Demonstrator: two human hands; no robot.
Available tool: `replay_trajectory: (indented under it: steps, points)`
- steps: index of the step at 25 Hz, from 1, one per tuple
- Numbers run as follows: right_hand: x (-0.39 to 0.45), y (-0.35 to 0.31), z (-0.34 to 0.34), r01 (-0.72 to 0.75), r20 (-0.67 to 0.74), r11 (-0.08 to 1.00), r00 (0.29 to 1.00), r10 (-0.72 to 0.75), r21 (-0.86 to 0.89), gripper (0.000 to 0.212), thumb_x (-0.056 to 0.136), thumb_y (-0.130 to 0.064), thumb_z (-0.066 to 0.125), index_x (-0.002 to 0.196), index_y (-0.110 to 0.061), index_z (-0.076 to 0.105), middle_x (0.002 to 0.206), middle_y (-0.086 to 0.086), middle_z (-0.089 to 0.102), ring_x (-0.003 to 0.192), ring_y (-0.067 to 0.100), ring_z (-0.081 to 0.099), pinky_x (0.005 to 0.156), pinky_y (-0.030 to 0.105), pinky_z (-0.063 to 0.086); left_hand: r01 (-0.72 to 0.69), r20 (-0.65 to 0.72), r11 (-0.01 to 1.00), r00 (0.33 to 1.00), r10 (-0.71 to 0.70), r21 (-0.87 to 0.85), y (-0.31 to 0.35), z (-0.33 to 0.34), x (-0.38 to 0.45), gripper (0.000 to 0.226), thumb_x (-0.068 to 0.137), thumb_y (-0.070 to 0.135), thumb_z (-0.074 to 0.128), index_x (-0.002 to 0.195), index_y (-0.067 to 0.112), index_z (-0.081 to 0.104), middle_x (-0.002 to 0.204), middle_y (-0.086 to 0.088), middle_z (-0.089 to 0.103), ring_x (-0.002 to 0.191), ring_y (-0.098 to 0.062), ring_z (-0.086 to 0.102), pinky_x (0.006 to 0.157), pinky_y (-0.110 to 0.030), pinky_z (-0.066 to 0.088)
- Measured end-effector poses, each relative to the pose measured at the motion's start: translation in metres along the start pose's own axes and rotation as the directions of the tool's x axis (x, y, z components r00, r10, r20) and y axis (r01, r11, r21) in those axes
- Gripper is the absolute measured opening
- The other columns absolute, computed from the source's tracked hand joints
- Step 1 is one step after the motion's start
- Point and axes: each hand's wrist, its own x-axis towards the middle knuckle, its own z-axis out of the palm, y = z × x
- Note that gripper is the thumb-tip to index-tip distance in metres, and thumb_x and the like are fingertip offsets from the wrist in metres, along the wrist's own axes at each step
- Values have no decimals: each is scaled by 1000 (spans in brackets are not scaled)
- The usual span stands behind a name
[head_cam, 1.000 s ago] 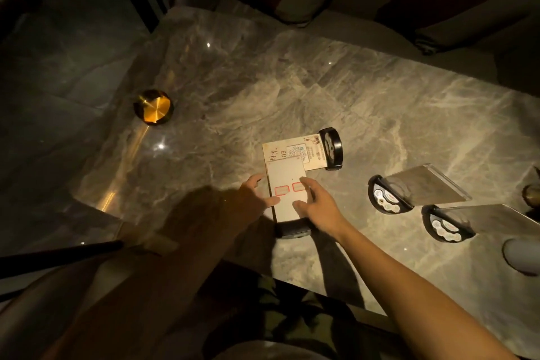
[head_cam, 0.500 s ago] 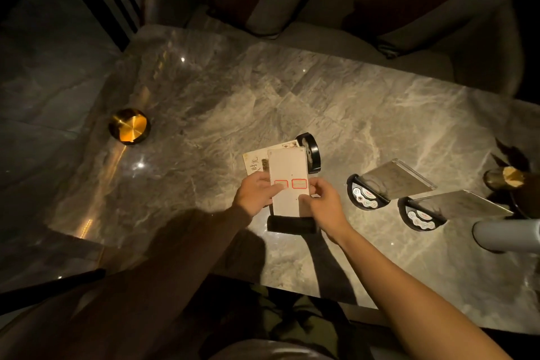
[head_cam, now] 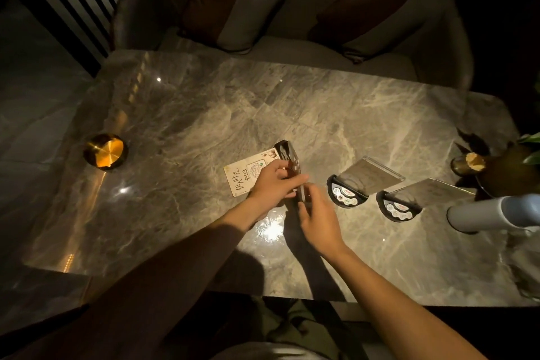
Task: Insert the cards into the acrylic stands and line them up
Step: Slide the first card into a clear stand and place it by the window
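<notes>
Room: dim, grey sofa (head_cam: 292, 47) with cushions behind a marble table (head_cam: 204, 114).
Left hand (head_cam: 273, 181): fingers closed on an edge-on acrylic stand (head_cam: 293, 169).
Right hand (head_cam: 317, 219): fingertips pinching the stand's near end.
Card (head_cam: 244, 177): flat on the marble, partly under the left hand.
Right side: two empty stands (head_cam: 365, 180) lying beside each other.
Left edge: brass dish (head_cam: 105, 150).

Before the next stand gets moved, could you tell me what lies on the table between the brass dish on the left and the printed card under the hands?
Nothing: in the head view, bare marble table runs from the brass dish to the printed card.
</notes>
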Motion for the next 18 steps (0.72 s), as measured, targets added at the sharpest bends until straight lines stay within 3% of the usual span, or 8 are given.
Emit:
replay_trajectory:
  steps: [3, 7, 10, 13, 15, 18]
  points:
    - [-12, 6, -3, -59, 26, 998, 998, 58, 35, 37, 97, -11, 58, 132, -20, 51, 120, -6, 56, 104, 11, 60, 86, 30, 54, -99, 20, 983, 995, 97, 154, -6, 5, 4, 12, 89, 3, 68, 96, 13, 67, 103, -6, 73, 99, -22, 73, 83, -41, 63]
    - [-14, 14, -14, -270, -119, 910, 940, 320, 315, 43, 94, -2, 60, 132, -19, 50, 124, -2, 57, 107, 5, 61, 81, 9, 49, -211, 84, 928, 977, 194, 307, -12, 1, 6, 17, 90, 3, 64, 92, 15, 76, 93, 2, 77, 88, -3, 70, 85, -22, 57]
    - [-7, 14, -23, -303, -138, 847, 908, 395, 437, 48, 94, 0, 64, 137, -15, 50, 120, -9, 61, 98, -10, 60, 78, 1, 44, -215, 95, 920, 976, 194, 327, -11, -3, 10, 19, 90, 3, 67, 94, 20, 76, 94, 7, 76, 89, 1, 68, 82, -14, 53]
    - [-3, 21, -26, -295, -98, 839, 921, 377, 457, 40, 93, 0, 65, 125, -23, 58, 117, -14, 66, 102, -11, 63, 90, 12, 51, -219, 116, 917, 975, 191, 332, -14, -8, 13, 18, 89, 5, 70, 103, 15, 77, 101, 2, 77, 96, -8, 70, 86, -15, 52]
    - [0, 29, -27, -303, -116, 838, 912, 393, 453, 37, 92, 0, 64, 123, -19, 62, 119, -8, 69, 109, -1, 65, 99, 30, 54, -218, 138, 920, 974, 181, 327, -16, -10, 11, 19, 88, 7, 72, 101, 19, 78, 99, 6, 78, 96, -9, 71, 88, -18, 53]
    - [7, 30, -34, -279, -151, 835, 909, 389, 473, 46, 90, 14, 52, 124, -13, 65, 118, -4, 69, 112, 10, 66, 103, 36, 53, -229, 198, 917, 965, 170, 327, -15, -13, 8, 24, 86, 8, 76, 98, 29, 78, 92, 15, 77, 93, -5, 71, 85, -18, 54]
